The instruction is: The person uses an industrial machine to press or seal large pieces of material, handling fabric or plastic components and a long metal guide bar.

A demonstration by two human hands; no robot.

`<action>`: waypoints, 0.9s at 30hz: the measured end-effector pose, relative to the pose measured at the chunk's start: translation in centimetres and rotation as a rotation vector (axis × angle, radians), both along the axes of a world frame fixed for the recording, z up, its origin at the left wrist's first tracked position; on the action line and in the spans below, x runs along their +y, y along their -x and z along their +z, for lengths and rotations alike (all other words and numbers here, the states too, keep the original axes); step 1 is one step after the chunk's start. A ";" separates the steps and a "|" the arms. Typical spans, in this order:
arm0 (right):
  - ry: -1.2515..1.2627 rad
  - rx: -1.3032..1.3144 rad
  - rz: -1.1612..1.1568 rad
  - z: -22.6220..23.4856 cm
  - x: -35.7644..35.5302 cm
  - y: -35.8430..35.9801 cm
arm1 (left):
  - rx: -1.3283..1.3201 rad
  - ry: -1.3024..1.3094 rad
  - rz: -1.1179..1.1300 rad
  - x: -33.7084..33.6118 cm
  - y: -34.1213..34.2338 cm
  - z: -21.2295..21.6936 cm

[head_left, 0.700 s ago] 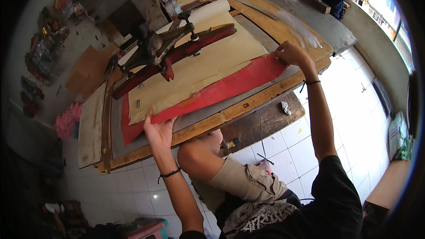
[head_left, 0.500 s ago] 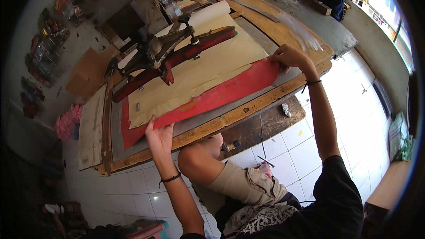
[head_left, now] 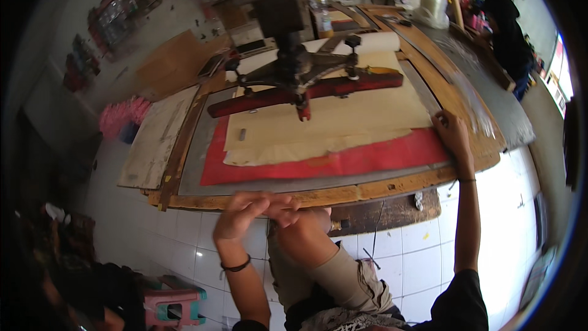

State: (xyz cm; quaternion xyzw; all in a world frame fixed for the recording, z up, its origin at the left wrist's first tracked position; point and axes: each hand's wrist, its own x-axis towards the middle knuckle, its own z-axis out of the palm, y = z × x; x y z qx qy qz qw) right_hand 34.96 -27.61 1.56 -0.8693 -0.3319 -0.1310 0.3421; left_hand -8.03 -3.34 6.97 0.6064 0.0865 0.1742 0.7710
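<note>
Over to the desk point(head_left: 392, 186), and there: a red sheet point(head_left: 380, 158), flat on a grey board point(head_left: 197, 168), partly under a cream sheet point(head_left: 343, 132) with a ragged near edge. Red in view along the near side and round the left corner. Right hand point(head_left: 452, 135) at the red sheet's right end, fingers curled, thumb close to the forefinger. Pinching the edge, or merely resting there? Cannot tell from here. Left hand point(head_left: 257, 211) up at the near side of the desk, a little blurred, apart from the sheet, grip loosely spread, with nothing in it. Above the cream sheet, a dark red bar point(head_left: 373, 86) and a black metal bracket point(head_left: 298, 64); on it, toward the left, a small grey piece point(head_left: 242, 135).

Now the feel: probably light, thin and floppy, to judge by the soft waves in the red; likely to sag or wrinkle if lifted by one end alone. Slippery? Hard to say. Best to take hold at both ends of the free red strip, thumb above, fingers beneath, with gentle, even tension. Easy near that ragged cream edge, perhaps the quicker to tear.
</note>
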 end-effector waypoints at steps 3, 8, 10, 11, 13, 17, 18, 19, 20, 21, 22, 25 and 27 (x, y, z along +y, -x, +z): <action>0.065 -0.015 -0.005 0.3 1.1 0.3 | -0.068 -0.382 0.254 3.9 1.8 5.1; 0.113 0.044 -0.068 1.4 0.5 1.2 | -0.166 -0.767 0.734 16.2 -7.1 14.9; 0.077 -0.001 -0.036 0.9 1.6 1.9 | 0.062 -0.879 0.657 22.6 -10.3 15.8; 0.062 -0.036 -0.029 1.2 1.6 2.0 | 0.168 -1.008 0.585 24.1 -12.2 15.0; 0.063 -0.053 -0.041 0.9 0.9 1.3 | 0.387 -1.259 0.415 23.8 -17.2 14.2; 0.091 0.019 -0.034 1.1 0.5 0.6 | 0.851 -1.784 0.093 22.6 -23.1 13.8; 0.088 0.020 -0.024 0.9 0.5 0.4 | 0.866 -1.774 0.064 23.1 -23.4 13.6; 0.076 0.015 -0.018 0.8 0.4 0.1 | 0.861 -1.753 0.050 23.4 -23.4 13.7; 0.064 0.010 -0.011 0.8 0.3 -0.1 | 0.849 -1.724 0.040 23.9 -23.2 13.8; 0.063 0.015 -0.017 0.8 0.2 -0.1 | 0.839 -1.690 0.029 24.3 -23.2 13.7; 0.063 0.021 -0.022 1.0 0.2 0.0 | 0.828 -1.657 0.020 24.5 -23.4 13.7; 0.065 0.000 -0.031 0.9 0.2 0.2 | 0.764 -1.544 0.028 25.8 -24.3 13.7; 0.078 0.018 -0.045 1.2 0.4 0.4 | 0.706 -1.418 0.029 26.7 -25.2 13.2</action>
